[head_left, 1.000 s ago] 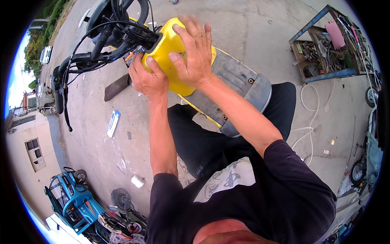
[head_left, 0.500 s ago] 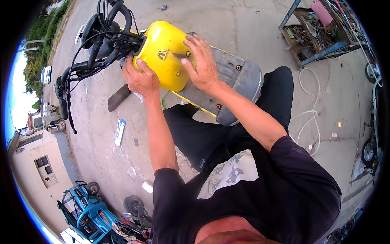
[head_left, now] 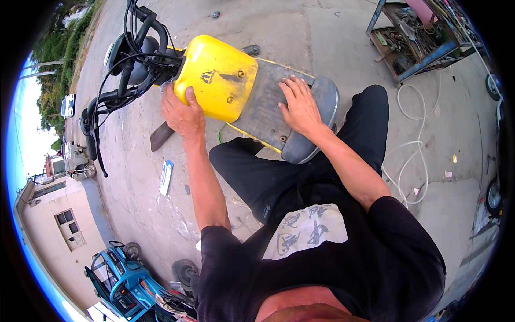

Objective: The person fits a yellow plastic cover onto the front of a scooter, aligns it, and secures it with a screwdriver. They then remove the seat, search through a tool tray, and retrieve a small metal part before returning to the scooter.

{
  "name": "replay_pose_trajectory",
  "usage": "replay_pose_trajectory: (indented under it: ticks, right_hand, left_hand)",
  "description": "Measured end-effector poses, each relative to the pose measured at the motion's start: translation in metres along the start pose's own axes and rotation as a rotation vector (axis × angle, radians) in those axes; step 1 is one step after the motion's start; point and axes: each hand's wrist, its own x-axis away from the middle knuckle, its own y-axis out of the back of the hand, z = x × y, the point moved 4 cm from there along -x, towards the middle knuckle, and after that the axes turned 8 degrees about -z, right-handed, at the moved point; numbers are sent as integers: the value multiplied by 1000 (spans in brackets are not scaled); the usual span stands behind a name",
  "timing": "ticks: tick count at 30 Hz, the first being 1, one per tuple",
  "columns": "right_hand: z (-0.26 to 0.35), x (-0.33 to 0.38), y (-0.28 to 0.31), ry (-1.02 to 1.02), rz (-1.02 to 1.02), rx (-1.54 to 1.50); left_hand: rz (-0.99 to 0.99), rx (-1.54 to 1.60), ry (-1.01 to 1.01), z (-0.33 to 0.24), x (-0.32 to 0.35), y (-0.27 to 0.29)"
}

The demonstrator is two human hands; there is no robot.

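A yellow front panel [head_left: 213,80] with two bolt holes and dark smudges sits below the handlebar [head_left: 124,75] of a scooter. My left hand [head_left: 183,112] grips its near left edge, thumb on the yellow face and fingers along the side. The lower end of the panel meets the scooter's dusty grey footboard [head_left: 263,99]. Over the right part of that footboard is my right hand [head_left: 301,107], open with fingers spread; whether it touches the surface I cannot tell. Black cables [head_left: 155,61] bunch at the panel's upper left end.
A blue-framed tool cart [head_left: 421,67] stands at the upper right, near a pale hose [head_left: 413,153] on the ground. A dark flat piece [head_left: 161,136] and a blue-and-white packet [head_left: 166,177] lie left of the scooter. A turquoise vehicle [head_left: 126,279] is at the lower left.
My right hand has left the yellow panel and moved right over the footboard. The panel now lies flatter against the footboard. My left hand stays at its edge.
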Motion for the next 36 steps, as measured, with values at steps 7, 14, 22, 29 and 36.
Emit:
replay_pose_trajectory:
  ticks: [7,14,22,29,36]
  right_hand:
    - [4,1,-1,18,11,-12]
    - [5,2,-7,2,42,-20]
    - [-3,0,2,-3,44,28]
    - [1,0,-1,3,55,8]
    - [6,-3,-5,34,49,29]
  left_hand:
    - [-76,68,37,4,9,-7]
    - [-59,24,59,-3,5,-10]
    - [-145,-66,28,-30,5,13]
    - [426,447,-262,-130,106,11]
    - [463,563,113,-125,138,1]
